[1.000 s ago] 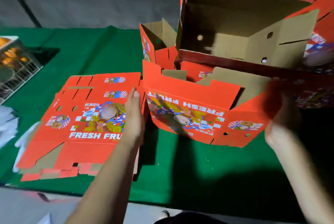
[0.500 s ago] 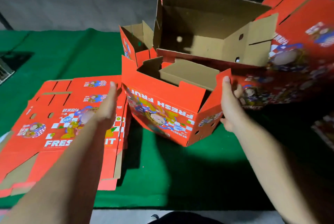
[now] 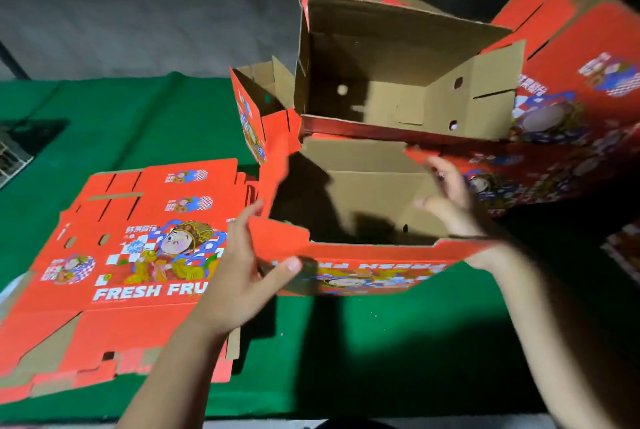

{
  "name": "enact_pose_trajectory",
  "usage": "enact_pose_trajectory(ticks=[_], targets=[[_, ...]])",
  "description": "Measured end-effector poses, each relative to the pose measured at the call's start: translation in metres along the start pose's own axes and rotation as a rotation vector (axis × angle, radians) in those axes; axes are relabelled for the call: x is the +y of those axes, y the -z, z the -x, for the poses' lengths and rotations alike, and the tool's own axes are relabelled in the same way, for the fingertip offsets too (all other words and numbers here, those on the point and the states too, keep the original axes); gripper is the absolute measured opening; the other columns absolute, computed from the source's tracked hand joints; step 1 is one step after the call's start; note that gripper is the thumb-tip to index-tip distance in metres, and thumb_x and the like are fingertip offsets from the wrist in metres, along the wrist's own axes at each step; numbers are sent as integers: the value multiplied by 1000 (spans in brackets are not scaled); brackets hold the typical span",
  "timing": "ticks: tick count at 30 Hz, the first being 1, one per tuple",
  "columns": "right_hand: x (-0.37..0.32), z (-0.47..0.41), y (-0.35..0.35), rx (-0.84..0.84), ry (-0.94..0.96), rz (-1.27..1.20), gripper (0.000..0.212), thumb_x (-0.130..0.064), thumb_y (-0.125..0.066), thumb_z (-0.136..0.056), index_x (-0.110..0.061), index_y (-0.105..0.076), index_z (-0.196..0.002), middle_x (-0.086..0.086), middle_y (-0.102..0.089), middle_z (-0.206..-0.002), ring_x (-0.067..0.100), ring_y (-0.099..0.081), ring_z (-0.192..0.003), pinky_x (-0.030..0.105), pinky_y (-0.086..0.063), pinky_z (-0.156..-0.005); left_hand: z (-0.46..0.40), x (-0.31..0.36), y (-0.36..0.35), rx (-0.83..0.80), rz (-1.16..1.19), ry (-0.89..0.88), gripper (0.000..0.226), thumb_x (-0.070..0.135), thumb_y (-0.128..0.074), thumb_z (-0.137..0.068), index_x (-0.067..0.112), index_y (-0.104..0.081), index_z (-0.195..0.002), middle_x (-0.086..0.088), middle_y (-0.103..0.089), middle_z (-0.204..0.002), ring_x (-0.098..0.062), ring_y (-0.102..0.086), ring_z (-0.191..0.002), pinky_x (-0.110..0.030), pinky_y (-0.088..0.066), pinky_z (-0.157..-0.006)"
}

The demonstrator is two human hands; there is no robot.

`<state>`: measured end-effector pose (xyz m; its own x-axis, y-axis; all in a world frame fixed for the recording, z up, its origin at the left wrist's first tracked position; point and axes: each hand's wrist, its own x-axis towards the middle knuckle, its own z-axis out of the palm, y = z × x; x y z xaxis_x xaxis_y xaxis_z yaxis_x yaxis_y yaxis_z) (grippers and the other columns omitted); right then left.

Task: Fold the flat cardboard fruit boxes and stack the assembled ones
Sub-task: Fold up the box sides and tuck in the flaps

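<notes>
Both hands are on the half-formed box point(image 3: 363, 220) near the middle of the bench's front edge. Left hand point(image 3: 239, 276) pinches the box's near left corner, thumb on the printed front wall and fingers up its outside. Right hand point(image 3: 450, 196) reaches inside at the right end with fingers loosely spread on the inner flap; whether it actually grips that flap is blurred.

Half a second ago the left hand was free above the flat blanks point(image 3: 138, 255) and the right held the box's outer right corner; a second ago the box was tilted, showing its front face. Now it sits mouth-up with both hands working it, so I judge the end flaps are being tucked in and stacking comes next.

Largest to smallest: the green bench point(image 3: 346, 342); the stack of assembled boxes point(image 3: 398, 82) toward the back right corner; the flat blanks toward the front left corner; the box in hand.

Its long axis runs left to right along the front edge, opening upward, "FRESH FRUIT" lettering upside down toward the person.
</notes>
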<state>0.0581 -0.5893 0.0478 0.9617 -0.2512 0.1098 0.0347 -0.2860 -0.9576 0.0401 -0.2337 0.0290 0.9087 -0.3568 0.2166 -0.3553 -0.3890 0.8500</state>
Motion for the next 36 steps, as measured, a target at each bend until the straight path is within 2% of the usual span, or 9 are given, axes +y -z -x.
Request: enact_pose_trajectory(ticks=[3, 8, 13, 16, 18, 22, 27, 32, 36], targets=[[4, -2, 3, 177, -192, -216, 46, -6, -61, -97, -15, -50, -141, -16, -71, -86, -1, -68, -81, 15, -52, -57, 11, 2, -4, 124, -183, -154, 58, 76, -59, -86, 56, -33, -134, 29, -24, -138, -16, -31, -140, -22, -22, -121], [0, 10, -1, 260, -164, -119, 35, -16, -59, -101, -18, -30, -119, 14, -56, -131, 36, -56, -120, 59, -49, -101, 18, -3, -14, 175, -226, -85, 29, 67, -61, -88, 59, -59, -116, 15, -26, -156, -22, -13, -154, -31, -11, -124], [-16, 28, 2, 310, 216, 258, 19, -4, -46, -93, -18, -56, -101, 24, -50, -138, 6, -46, -131, 23, -33, -106, 7, 0, 0, 120, -547, 67, 78, 95, -36, -78, 49, -59, -137, -2, -6, -172, -19, 10, -157, -30, -3, -121], [-22, 36, 4, 119, 161, 271, 31, -7, -42, -100, -20, -69, -109, 17, -58, -123, -6, -52, -112, 4, -31, -97, 4, 5, -5, 145, -473, 178, 112, 99, -36, -70, 40, -12, -162, 1, -4, -170, -21, 0, -153, -47, -8, -124], [-21, 39, 10, 39, -12, 184, 21, -36, -52, -106, -26, -69, -115, 5, -65, -124, -4, -61, -105, 6, -40, -89, 4, 7, -10, 197, -313, 220, 117, 97, -31, -74, 30, 5, -164, 3, -9, -169, -22, -5, -152, -51, -6, -126], [-15, 47, 15, 23, -349, -251, 84, -87, -35, -79, -29, -65, -132, 4, -69, -129, 19, -67, -117, 41, -53, -101, -4, 9, -26, 393, -222, 236, 95, 71, -31, -95, 16, 2, -165, -8, -13, -170, -20, -7, -155, -34, 3, -124], [-9, 51, 1, 63, -141, 190, 34, -39, -77, -89, -29, -61, -117, -14, -69, -114, 7, -66, -109, 14, -47, -82, -17, 13, -35, 452, -278, 234, 97, 45, -53, -90, 6, -4, -164, -21, -25, -161, -33, -22, -150, -49, -11, -124], [-21, 52, -13, 193, -94, 694, 109, -26, -80, -83, -49, -4, -157, -1, 2, -168, 34, -13, -153, 53, -26, -120, -23, 15, -19, 353, -413, -36, 91, 24, -64, -78, 20, -21, -158, -10, -50, -145, -35, -45, -119, -38, -28, -96], [-38, 67, -52, 356, 363, 928, 86, -19, -81, -71, -39, -45, -147, 6, -33, -146, 40, -41, -126, 55, -40, -94, -28, 16, -10, 142, -564, -98, 84, 20, -56, -79, 37, -29, -157, 2, -39, -116, -26, -40, -102, -35, -26, -83]])
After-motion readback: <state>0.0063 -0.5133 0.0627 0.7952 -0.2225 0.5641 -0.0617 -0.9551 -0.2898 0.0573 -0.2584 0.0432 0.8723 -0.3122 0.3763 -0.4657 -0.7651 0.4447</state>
